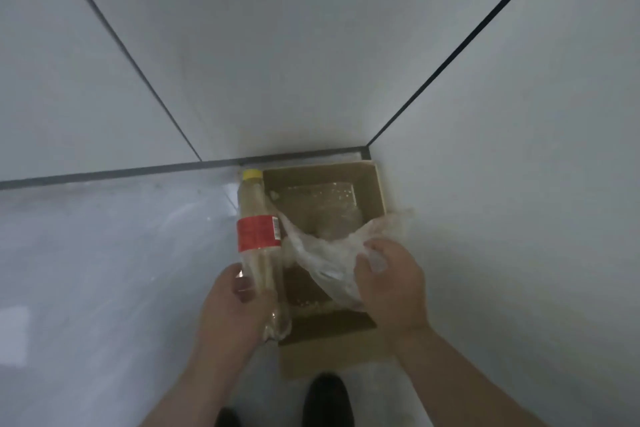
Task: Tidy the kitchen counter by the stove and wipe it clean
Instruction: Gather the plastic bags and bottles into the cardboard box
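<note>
Here, left hand (239, 302) gripping bottle (258, 239), right hand (391, 281) clutching plastic bag (322, 250), over box (379, 184)

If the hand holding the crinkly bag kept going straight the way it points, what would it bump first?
Probably the cardboard box: the right hand, gripping the plastic bag, points forward and down into its open top. The bottle sits just left of that line; depth is hard to judge.

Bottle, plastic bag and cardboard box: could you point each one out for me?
bottle (258, 232), head view, on its red label.
plastic bag (322, 255), head view, on its crumpled middle.
cardboard box (329, 357), head view, on the near flap.
</note>
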A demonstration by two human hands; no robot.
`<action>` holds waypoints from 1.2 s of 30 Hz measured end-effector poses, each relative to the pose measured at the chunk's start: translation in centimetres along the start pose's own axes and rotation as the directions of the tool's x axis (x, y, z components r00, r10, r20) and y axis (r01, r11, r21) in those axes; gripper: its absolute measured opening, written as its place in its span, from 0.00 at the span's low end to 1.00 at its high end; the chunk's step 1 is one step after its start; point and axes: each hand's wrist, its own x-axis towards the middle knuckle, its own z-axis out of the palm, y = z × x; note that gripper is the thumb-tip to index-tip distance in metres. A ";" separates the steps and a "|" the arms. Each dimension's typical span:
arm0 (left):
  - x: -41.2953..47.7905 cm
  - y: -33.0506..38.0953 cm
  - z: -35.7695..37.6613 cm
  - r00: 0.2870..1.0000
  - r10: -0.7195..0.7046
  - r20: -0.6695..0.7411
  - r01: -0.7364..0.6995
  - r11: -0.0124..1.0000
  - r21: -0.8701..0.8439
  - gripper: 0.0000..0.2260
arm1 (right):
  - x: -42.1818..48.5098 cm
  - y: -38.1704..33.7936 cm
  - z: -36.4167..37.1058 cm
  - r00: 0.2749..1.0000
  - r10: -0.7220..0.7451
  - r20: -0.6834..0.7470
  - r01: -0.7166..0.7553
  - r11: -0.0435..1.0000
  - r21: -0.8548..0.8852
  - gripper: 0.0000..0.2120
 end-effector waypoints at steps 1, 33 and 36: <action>0.5 -0.2 0.8 1.000 0.005 0.018 -0.006 1.000 0.010 0.17 | 0.5 0.8 0.7 1.000 -0.007 -0.005 0.007 1.000 0.006 0.11; 7.2 -4.9 12.6 0.986 0.087 0.139 -0.122 0.957 0.264 0.22 | 1.7 10.4 5.4 0.987 -0.074 0.144 0.072 0.997 0.022 0.19; 6.8 -4.1 11.5 0.977 0.149 0.155 -0.186 0.948 0.259 0.17 | 1.3 9.8 4.7 0.987 -0.073 0.143 0.068 0.997 0.038 0.18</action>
